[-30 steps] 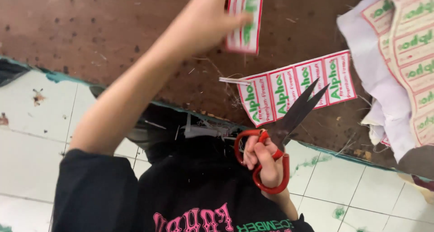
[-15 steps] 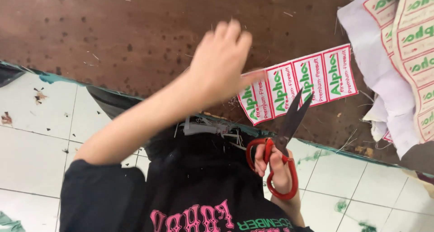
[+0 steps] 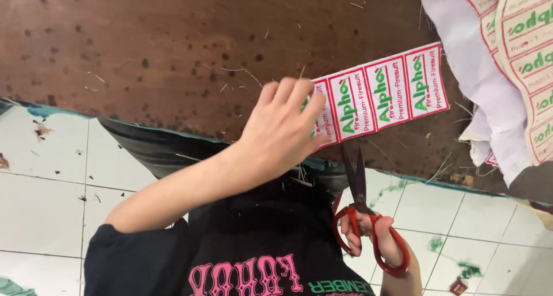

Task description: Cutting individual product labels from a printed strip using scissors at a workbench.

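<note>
One label strip [image 3: 383, 94], approx. four labels showing, lies on the brown table [image 3: 144, 48]. Left hand [image 3: 282, 132] pins its left end, fingers pressed flat, not clenched. One pair of red scissors [image 3: 366, 215], blades nearly closed, just near of the strip, grasped by right hand [image 3: 374, 238]. One stack of label sheets [image 3: 518, 54] far right.

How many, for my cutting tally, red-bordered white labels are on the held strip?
4 labels: three right of the left hand, one partly under its fingers; others may be hidden.
</note>
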